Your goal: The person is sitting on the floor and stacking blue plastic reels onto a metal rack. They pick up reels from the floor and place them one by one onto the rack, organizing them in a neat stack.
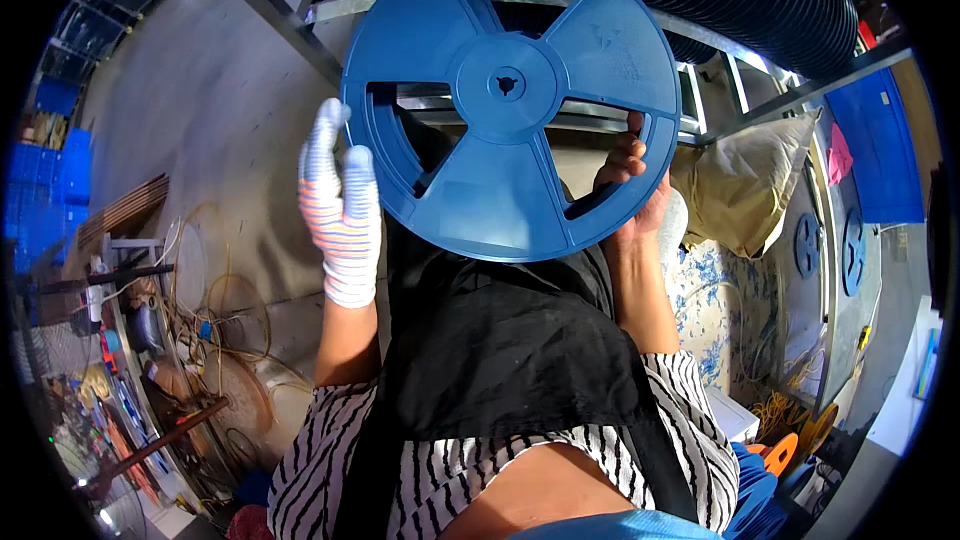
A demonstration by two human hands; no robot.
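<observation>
A large blue plastic reel (490,202) with cut-out windows and a small hub hole faces me, held up above my lap. My right hand (648,214), bare, grips it at the lower right. Its fingers pass through a window and curl around the rim. My left hand (342,215) wears a white glove with coloured stripes. It is upright beside the reel's left edge, fingers stretched and thumb apart, the tips at or very near the rim. Whether they touch it, I cannot tell. A black apron (500,360) covers my lap.
Beyond the reel is a metal frame (760,105) with thick black corrugated hose (740,0). A tan sack (750,185) sits at right, near a panel with smaller blue reels (853,252). Cables and tools clutter a rack (150,360) at left; blue crates (45,205) stand farther off.
</observation>
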